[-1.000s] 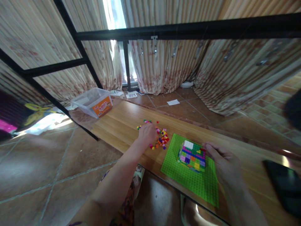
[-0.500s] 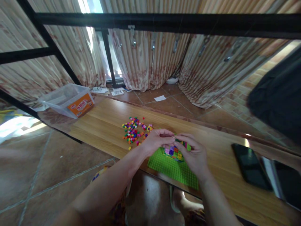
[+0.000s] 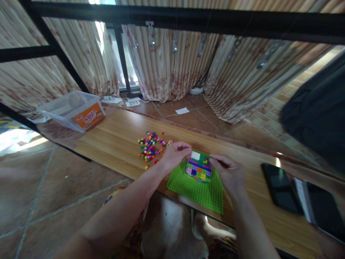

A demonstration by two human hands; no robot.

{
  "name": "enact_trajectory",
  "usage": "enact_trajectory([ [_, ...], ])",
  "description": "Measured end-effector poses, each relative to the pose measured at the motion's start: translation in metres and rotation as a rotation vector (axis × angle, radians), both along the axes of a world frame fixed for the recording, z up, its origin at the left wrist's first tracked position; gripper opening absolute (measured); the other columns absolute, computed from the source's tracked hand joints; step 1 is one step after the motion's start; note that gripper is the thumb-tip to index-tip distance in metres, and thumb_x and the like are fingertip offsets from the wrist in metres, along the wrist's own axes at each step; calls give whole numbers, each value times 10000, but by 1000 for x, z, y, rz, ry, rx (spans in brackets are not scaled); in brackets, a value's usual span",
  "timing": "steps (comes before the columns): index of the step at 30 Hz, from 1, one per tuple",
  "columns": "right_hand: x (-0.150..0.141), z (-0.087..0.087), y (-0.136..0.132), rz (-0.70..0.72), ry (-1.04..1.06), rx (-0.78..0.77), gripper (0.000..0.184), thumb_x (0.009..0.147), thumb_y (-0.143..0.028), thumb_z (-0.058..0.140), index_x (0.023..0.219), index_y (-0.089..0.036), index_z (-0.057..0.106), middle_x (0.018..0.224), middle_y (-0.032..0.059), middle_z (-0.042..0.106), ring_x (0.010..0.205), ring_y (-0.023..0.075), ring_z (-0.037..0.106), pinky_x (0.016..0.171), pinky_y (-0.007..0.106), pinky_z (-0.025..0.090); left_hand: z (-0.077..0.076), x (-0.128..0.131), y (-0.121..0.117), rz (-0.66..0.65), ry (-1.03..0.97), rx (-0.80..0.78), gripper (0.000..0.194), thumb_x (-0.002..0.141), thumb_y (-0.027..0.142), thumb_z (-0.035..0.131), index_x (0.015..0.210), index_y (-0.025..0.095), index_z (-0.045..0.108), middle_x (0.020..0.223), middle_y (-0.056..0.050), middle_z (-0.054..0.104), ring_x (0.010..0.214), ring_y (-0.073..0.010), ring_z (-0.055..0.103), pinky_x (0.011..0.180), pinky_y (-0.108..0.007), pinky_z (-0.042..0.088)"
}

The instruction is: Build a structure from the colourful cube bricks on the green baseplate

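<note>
A green studded baseplate lies at the front edge of the wooden table. On it stands a block build of small coloured bricks, with a white patch and a green part on top. My left hand is closed in a pinch at the build's far left corner; whatever its fingertips hold is hidden. On the far right side, my right hand has its thumb and forefinger pinched beside the build, and something tiny at the tips is too small to name.
Loose coloured bricks lie scattered left of the baseplate. A clear plastic tub with an orange label stands at the table's left end. To the right lie a black tablet or phone and another dark device.
My hands were together over the build and have moved apart, the left to its left corner, the right to its right side. The build's top now shows. The view has shifted slightly.
</note>
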State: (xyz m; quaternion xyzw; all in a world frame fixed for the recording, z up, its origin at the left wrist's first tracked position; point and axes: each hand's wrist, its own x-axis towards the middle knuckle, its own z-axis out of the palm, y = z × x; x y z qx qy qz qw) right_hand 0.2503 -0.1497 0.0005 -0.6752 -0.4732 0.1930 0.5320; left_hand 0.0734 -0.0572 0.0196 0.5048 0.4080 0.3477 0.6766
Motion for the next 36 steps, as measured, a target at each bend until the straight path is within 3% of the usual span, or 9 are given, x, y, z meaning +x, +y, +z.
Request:
enact_trajectory([
  [5, 4, -8, -1, 24, 75, -125, 239, 710, -399, 737, 860, -217, 775, 889, 62, 757, 781, 212, 678, 737, 362, 535, -8, 2, 3, 9, 131, 170, 92, 758, 105, 621, 814, 118, 692, 712, -6, 666, 615, -78, 555, 627, -205, 444],
  [13, -1, -1, -2, 55, -15, -168, 247, 719, -425, 707, 851, -229, 781, 853, 47, 756, 682, 177, 628, 639, 310, 480, -19, 5, 5, -59, 220, 304, 123, 773, 135, 612, 835, 117, 717, 755, -28, 699, 688, -113, 594, 660, -220, 464],
  [23, -4, -2, 2, 27, -83, -137, 207, 717, -403, 701, 792, -224, 775, 730, 22, 725, 572, 143, 558, 561, 281, 443, -20, 7, 4, -70, 248, 319, 143, 774, 135, 621, 874, 121, 722, 850, -48, 731, 765, -131, 639, 756, -249, 506],
  [36, -8, -1, 4, -5, -87, -127, 235, 694, -430, 691, 722, -206, 754, 758, 54, 747, 664, 201, 661, 642, 327, 519, -19, 7, 1, -65, 261, 370, 111, 775, 131, 621, 844, 129, 708, 840, -43, 723, 772, -133, 636, 776, -256, 510],
])
